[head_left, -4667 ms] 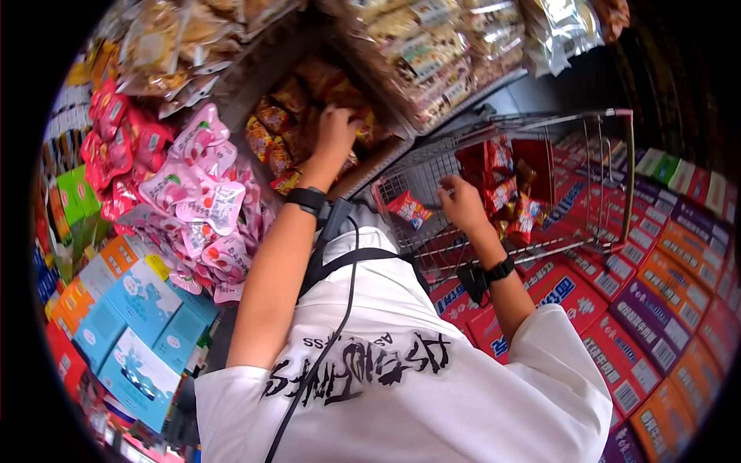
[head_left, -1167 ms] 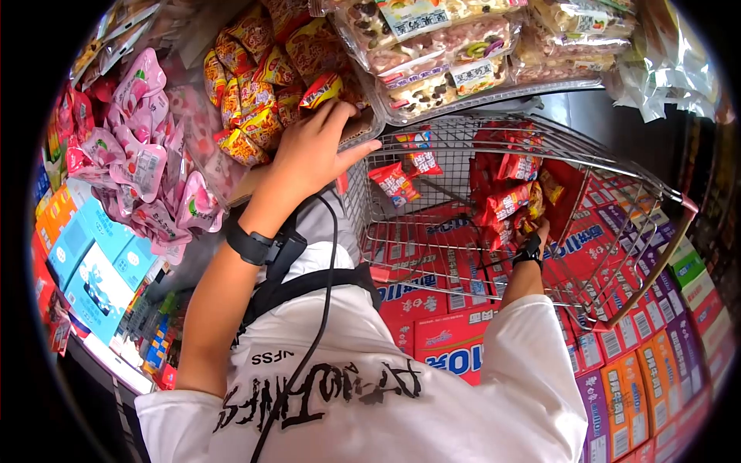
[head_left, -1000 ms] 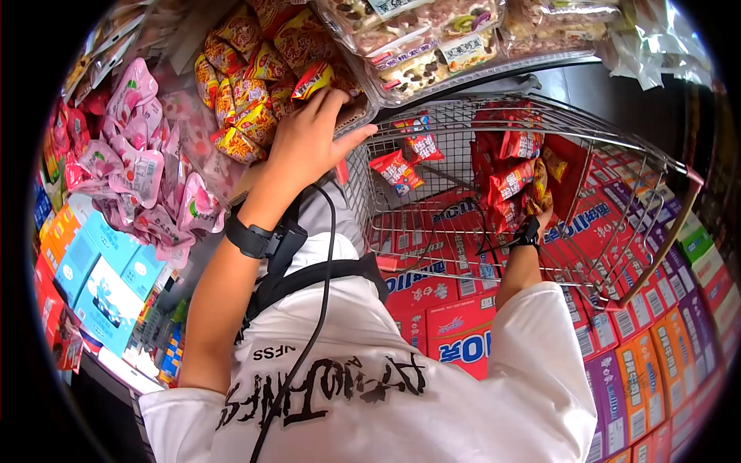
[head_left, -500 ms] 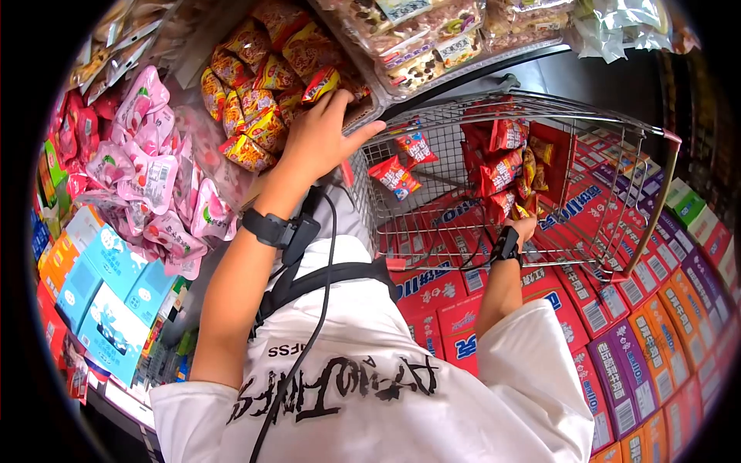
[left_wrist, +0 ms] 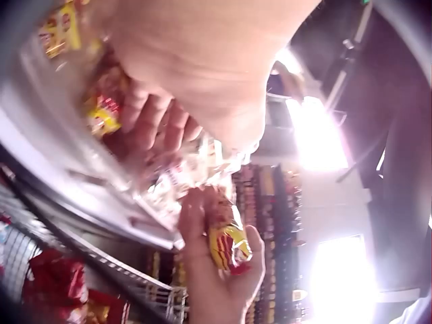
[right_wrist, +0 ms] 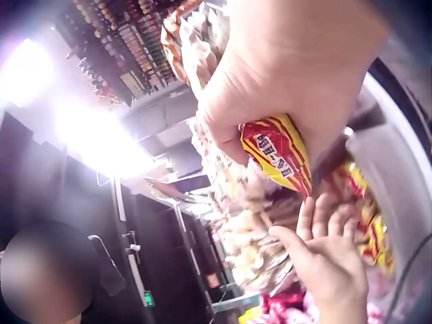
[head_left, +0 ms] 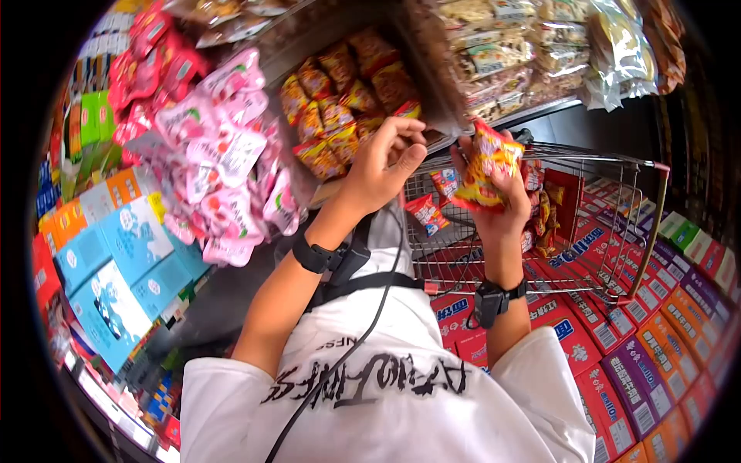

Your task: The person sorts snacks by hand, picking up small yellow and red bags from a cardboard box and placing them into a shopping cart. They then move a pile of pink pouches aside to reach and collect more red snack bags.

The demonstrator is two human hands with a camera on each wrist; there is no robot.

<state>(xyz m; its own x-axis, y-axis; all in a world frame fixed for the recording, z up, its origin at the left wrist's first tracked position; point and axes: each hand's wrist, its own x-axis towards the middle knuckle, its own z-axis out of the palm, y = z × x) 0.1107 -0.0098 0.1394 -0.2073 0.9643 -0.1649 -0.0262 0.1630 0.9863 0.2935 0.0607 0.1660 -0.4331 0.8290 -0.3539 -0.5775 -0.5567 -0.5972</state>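
My right hand (head_left: 505,208) grips a red-and-yellow snack bag (head_left: 488,166), raised over the near end of the shopping cart (head_left: 647,255). The right wrist view shows the bag (right_wrist: 277,152) held between fingers and thumb. My left hand (head_left: 382,166) is at the edge of a display bin (head_left: 432,100), its fingers relaxed and holding nothing. Beneath and behind its fingers lie several similar snack bags (head_left: 336,116) in the bin. In the right wrist view, the left palm (right_wrist: 331,270) faces the held bag.
Inside the cart lie a red snack bag (head_left: 426,214) and more red and gold bags at its far side. Pink pouches (head_left: 224,170) and blue boxes (head_left: 127,255) are to the left. Packaged pastries (head_left: 494,46) stand behind. Stacked red cartons (head_left: 571,320) show beneath and beside the cart.
My right hand has come up and left from the bags in the cart and now holds a snack bag near the bin. My left hand has drawn back slightly at the bin's edge.
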